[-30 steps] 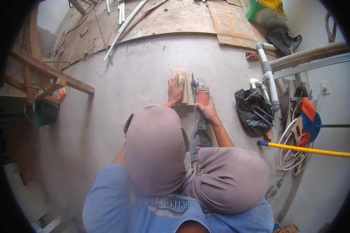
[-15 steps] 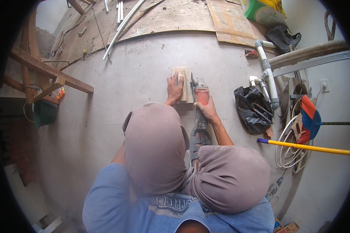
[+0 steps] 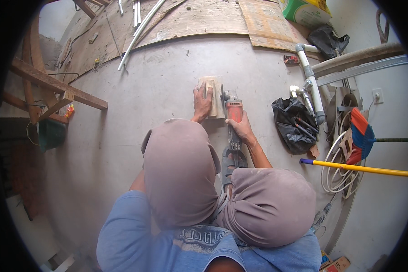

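Observation:
My left hand (image 3: 201,103) holds a pale wooden piece (image 3: 217,97) with a raised strip, its fingers curled over the strip, on the grey floor. Just to the right, my right hand (image 3: 241,124) grips the body of a red-and-dark angle grinder (image 3: 234,111), whose disc (image 3: 222,94) stands upright at the wood's right edge; whether it touches I cannot tell. A sandaled foot (image 3: 232,163) is under the tool's rear end, between my bent knees.
Wooden trestles (image 3: 68,85) and a green bucket (image 3: 50,136) are at left. Boards (image 3: 195,22) and white tubes (image 3: 143,31) lie ahead. At right are pipes (image 3: 309,72), a black bag (image 3: 291,127), a broom head (image 3: 360,136), a yellow pole (image 3: 362,168) and coiled cable (image 3: 331,181).
The hands, wood and grinder sit a little higher in the picture, along with the surrounding things, so the view has shifted slightly. The hold on both things looks the same.

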`<control>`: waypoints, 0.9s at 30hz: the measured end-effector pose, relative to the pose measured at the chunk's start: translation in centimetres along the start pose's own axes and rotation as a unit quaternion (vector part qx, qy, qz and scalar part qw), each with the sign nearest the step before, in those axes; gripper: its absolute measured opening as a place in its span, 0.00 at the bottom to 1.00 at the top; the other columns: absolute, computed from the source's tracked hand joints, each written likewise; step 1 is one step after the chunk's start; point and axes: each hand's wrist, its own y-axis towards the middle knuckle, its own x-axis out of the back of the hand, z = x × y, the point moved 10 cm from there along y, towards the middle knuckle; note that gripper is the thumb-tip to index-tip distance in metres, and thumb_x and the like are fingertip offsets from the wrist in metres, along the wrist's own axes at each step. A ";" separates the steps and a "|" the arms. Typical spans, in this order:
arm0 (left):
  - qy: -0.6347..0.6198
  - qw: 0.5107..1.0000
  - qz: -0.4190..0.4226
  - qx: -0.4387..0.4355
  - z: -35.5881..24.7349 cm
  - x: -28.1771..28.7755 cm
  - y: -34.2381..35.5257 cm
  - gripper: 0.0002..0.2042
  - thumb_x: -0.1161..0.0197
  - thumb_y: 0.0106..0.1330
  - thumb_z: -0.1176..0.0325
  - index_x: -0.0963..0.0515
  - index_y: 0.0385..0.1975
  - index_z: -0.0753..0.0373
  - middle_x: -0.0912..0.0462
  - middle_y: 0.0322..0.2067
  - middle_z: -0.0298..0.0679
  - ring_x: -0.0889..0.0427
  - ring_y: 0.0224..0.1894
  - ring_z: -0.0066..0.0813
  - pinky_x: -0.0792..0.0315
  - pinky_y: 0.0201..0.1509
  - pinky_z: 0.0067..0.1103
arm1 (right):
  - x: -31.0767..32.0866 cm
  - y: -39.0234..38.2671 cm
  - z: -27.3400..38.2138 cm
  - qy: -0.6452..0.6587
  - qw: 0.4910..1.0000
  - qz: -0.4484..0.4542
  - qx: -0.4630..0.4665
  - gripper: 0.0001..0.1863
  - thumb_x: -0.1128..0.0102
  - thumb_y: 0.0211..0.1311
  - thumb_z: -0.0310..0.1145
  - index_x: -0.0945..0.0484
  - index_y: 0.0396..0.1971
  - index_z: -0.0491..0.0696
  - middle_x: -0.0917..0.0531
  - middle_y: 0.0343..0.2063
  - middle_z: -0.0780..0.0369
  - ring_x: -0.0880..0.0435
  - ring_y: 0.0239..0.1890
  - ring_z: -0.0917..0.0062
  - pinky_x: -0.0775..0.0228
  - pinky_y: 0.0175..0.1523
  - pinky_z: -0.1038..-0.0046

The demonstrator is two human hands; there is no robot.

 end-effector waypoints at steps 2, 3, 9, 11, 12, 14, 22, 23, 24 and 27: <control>0.004 1.000 0.001 0.004 0.0 -0.1 0.0 0.30 0.46 0.74 0.50 0.32 0.67 0.66 0.38 0.65 0.62 0.40 0.71 0.55 0.44 0.74 0.36 | 0.1 -0.1 0.1 -0.003 1.000 -0.001 -0.003 0.38 0.26 0.48 0.40 0.35 0.55 0.38 0.22 0.45 0.54 0.20 0.43 0.71 0.25 0.49 0.70; 0.006 1.000 0.002 0.006 0.0 -0.2 0.0 0.30 0.46 0.74 0.49 0.32 0.67 0.66 0.38 0.65 0.62 0.40 0.71 0.55 0.44 0.74 0.37 | 0.1 -0.2 0.2 0.000 1.000 -0.001 -0.003 0.38 0.26 0.48 0.40 0.35 0.55 0.38 0.22 0.45 0.54 0.20 0.43 0.71 0.25 0.49 0.70; 0.011 1.000 -0.001 0.009 0.4 0.1 0.0 0.31 0.46 0.74 0.49 0.33 0.68 0.66 0.38 0.65 0.62 0.40 0.71 0.56 0.44 0.74 0.37 | -0.2 -0.7 0.5 0.003 1.000 0.003 0.002 0.38 0.26 0.49 0.40 0.35 0.55 0.38 0.22 0.45 0.55 0.20 0.43 0.71 0.25 0.49 0.70; 0.016 1.000 0.007 0.004 0.4 -0.1 0.0 0.32 0.48 0.74 0.47 0.34 0.69 0.64 0.41 0.67 0.64 0.40 0.70 0.59 0.43 0.74 0.39 | 0.0 -0.7 0.2 -0.003 1.000 0.001 0.001 0.38 0.25 0.49 0.40 0.35 0.55 0.38 0.22 0.45 0.54 0.20 0.43 0.71 0.25 0.50 0.70; 0.018 1.000 0.011 0.002 0.5 -0.1 0.1 0.32 0.48 0.74 0.46 0.34 0.69 0.63 0.42 0.67 0.65 0.40 0.70 0.61 0.42 0.73 0.40 | -0.1 -0.7 0.1 -0.002 1.000 0.001 0.003 0.38 0.25 0.49 0.40 0.35 0.55 0.38 0.22 0.45 0.54 0.20 0.43 0.71 0.25 0.50 0.70; 0.018 1.000 0.009 0.001 0.6 0.0 0.2 0.32 0.48 0.74 0.46 0.34 0.69 0.63 0.42 0.67 0.65 0.40 0.70 0.61 0.42 0.73 0.40 | -0.2 -0.6 0.0 0.002 1.000 0.003 0.009 0.38 0.26 0.49 0.40 0.35 0.55 0.38 0.22 0.45 0.54 0.20 0.43 0.71 0.25 0.50 0.70; 0.014 1.000 0.009 -0.002 0.6 -0.3 0.2 0.32 0.48 0.74 0.46 0.34 0.69 0.64 0.41 0.67 0.65 0.39 0.70 0.60 0.42 0.73 0.39 | 0.1 -1.2 -0.1 -0.005 1.000 0.004 -0.001 0.38 0.26 0.49 0.40 0.36 0.55 0.38 0.22 0.45 0.54 0.20 0.44 0.70 0.25 0.51 0.70; 0.016 1.000 0.009 -0.003 0.5 -0.2 0.1 0.32 0.48 0.74 0.47 0.34 0.69 0.64 0.41 0.67 0.64 0.39 0.70 0.60 0.42 0.73 0.39 | 0.0 -1.2 -0.1 -0.005 1.000 0.005 -0.002 0.38 0.26 0.49 0.40 0.36 0.55 0.38 0.22 0.45 0.54 0.20 0.45 0.70 0.25 0.51 0.70; 0.018 1.000 0.010 -0.003 0.4 -0.2 0.1 0.32 0.48 0.74 0.47 0.34 0.69 0.64 0.41 0.67 0.64 0.39 0.70 0.60 0.42 0.73 0.39 | 0.0 -1.2 -0.2 -0.005 1.000 0.005 0.000 0.38 0.26 0.49 0.40 0.36 0.55 0.38 0.23 0.45 0.54 0.20 0.44 0.70 0.25 0.51 0.70; 0.019 1.000 0.010 -0.006 0.1 -0.1 0.0 0.31 0.49 0.75 0.47 0.34 0.69 0.64 0.41 0.66 0.64 0.39 0.70 0.59 0.41 0.73 0.38 | 0.0 -1.3 -0.3 -0.005 1.000 0.004 0.002 0.38 0.26 0.49 0.40 0.36 0.56 0.38 0.23 0.46 0.54 0.20 0.44 0.70 0.25 0.51 0.70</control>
